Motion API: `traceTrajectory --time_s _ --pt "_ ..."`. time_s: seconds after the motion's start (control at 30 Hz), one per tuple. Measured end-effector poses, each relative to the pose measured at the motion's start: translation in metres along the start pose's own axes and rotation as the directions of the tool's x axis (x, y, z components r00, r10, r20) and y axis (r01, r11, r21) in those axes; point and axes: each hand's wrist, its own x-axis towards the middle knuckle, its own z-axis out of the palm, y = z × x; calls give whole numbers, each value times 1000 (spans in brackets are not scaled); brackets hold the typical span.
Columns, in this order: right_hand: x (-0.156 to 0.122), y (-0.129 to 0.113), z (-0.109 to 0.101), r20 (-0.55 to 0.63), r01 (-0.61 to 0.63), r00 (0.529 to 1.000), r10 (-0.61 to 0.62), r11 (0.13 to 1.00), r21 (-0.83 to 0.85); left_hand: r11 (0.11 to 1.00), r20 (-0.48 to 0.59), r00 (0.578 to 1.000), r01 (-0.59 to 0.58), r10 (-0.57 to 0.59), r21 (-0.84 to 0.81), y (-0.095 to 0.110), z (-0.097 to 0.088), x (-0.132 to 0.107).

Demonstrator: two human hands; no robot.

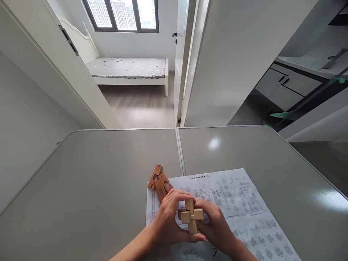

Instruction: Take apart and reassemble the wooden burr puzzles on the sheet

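A light wooden burr puzzle [191, 216], made of interlocking blocks with their ends sticking out, is held between both hands above a printed sheet. My left hand [174, 217] curls round it from the left, fingers over the top and thumb along the bottom. From the right, my right hand [216, 224] grips it with fingers at the upper side and thumb lower down. Just beyond my left hand lie several reddish-brown notched wooden pieces [160, 188] in a loose pile, partly over the sheet's edge. The printed sheet [244, 214] shows small line drawings of puzzle shapes.
The grey table [95, 188] has a metal seam [179, 152] running away from me and a rounded metal rim. Past it stand an open door [182, 61], a bed [130, 68] and a window [122, 14]. White kitchen cabinets [293, 87] are at the far right.
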Motion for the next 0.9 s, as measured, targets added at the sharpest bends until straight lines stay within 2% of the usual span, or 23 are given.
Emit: traceTrajectory --time_s 0.2,0.33,0.6,0.73,0.9 --pt "-2 -3 8 -33 -20 999 20 1000 -4 999 -36 998 43 -43 -13 1 2 0" --pt "-3 -2 10 -2 -108 994 108 993 53 998 -55 997 53 -54 -21 -2 5 -1" --pt "-3 1 5 42 -234 972 231 964 129 993 75 990 120 -121 8 -4 1 -2" --pt "-3 1 4 92 -295 955 281 930 221 997 60 995 78 -78 -5 -3 0 1" --pt "-1 -1 2 121 -315 949 292 908 278 994 64 992 111 -110 -5 1 -1 3"
